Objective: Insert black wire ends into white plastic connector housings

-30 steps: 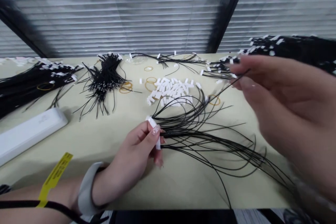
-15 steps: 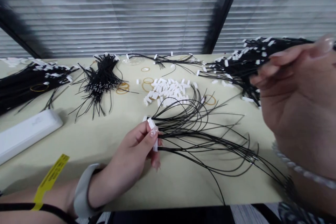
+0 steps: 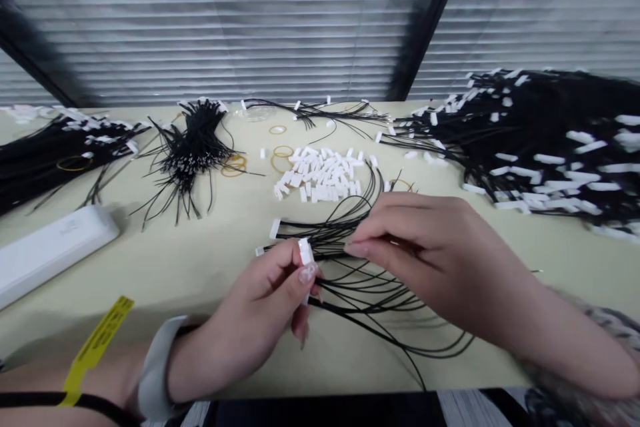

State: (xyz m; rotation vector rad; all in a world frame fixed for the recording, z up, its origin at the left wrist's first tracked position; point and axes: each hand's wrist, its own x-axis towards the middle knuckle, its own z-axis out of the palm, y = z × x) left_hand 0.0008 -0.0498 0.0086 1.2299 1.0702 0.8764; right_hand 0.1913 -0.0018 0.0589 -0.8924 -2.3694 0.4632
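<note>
My left hand [image 3: 273, 297] pinches a long white plastic connector [image 3: 306, 252] between thumb and fingers, and black wires [image 3: 350, 307] trail from it to the right. Across from it, my right hand [image 3: 425, 253] is closed in a pinch above the wires, its thumb and fingertips a short gap from the connector. What sits between those fingertips is too small to make out. Just beyond my left hand, a second white connector [image 3: 275, 228] with black wires lies on the table, and the end of another [image 3: 259, 251] peeks out beside my fingers.
Loose white connectors [image 3: 325, 170] are piled mid-table, with rubber bands [image 3: 234, 165] nearby. A black wire bundle [image 3: 193, 147] stands behind. Large heaps of wired connectors lie at right [image 3: 540, 127] and left [image 3: 45, 153]. A white box-like device [image 3: 60, 250] rests at left, before the blinds [image 3: 240, 27].
My right hand has come down from the raised position at the right and moved left over the wires, closing into a pinch. My left hand has shifted slightly right with the connector.
</note>
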